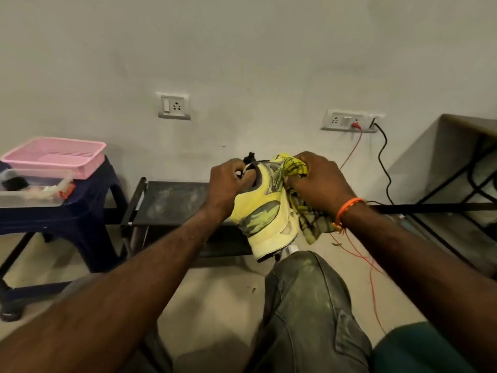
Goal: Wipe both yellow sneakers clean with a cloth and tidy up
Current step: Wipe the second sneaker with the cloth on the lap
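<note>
Sneaker: your yellow sneaker (265, 211) is held up in front of you above your knee (304, 286), heel toward you, sole at 6 o'clock; soft pale-yellow upper with grey-green mottled panels and a thick rounded cream midsole
Left hand: your left hand (228, 181) sits at the sneaker's 10 o'clock, fingers curled into the dark collar and gripping the opening
Right hand: your right hand (314, 181) is at the sneaker's 2 o'clock, fingers clenched around the cloth and pressing it on the shoe's side; an orange thread band circles the wrist
Cloth: the cloth (306, 211) is thin, crumpled, yellow-green with dark line print, bunched under your right fingers and hanging down along the sneaker's 3 o'clock edge
Writing: no brand can be read; the shoe is blurred, so any logo may simply be lost
Rack: a dusty black metal rack (172, 200) stands behind the shoe at 9 o'clock
Stool: a dark blue plastic stool (80, 211) further toward 9 o'clock carries a pink slotted basket (56, 154) and a clear plastic box (32, 195)
</note>
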